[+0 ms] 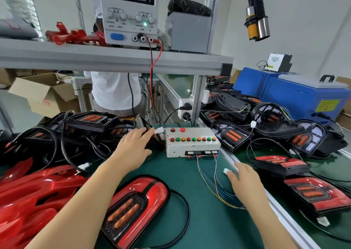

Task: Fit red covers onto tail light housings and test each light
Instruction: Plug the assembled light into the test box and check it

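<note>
Stretching out toward twelve o'clock, the left hand lies with its fingers straight and slightly spread over the edge of a black housing, which sits just at nine o'clock of the test box. The fingers curl round nothing. A white plug sits just past the fingertips, against the box's nine o'clock side.

The right hand rests on the green mat at four o'clock of the box. Its thumb tip touches a small white connector; whether it pinches the connector or only touches it, I cannot tell. Thin coloured wires run from the box's front toward that hand.

At six o'clock of the view, partly under the left forearm, a tail light lies face up with its red cover fitted and two orange bars showing. Its black cable loops round its three o'clock side. Loose red covers are heaped at eight o'clock. Bare housings with cables are piled at ten o'clock, and more housings at two o'clock. Two covered lights lie at four o'clock, beyond an aluminium rail.

At twelve o'clock a power supply stands on a shelf, showing a green 0. Red and black leads hang down from it.
</note>
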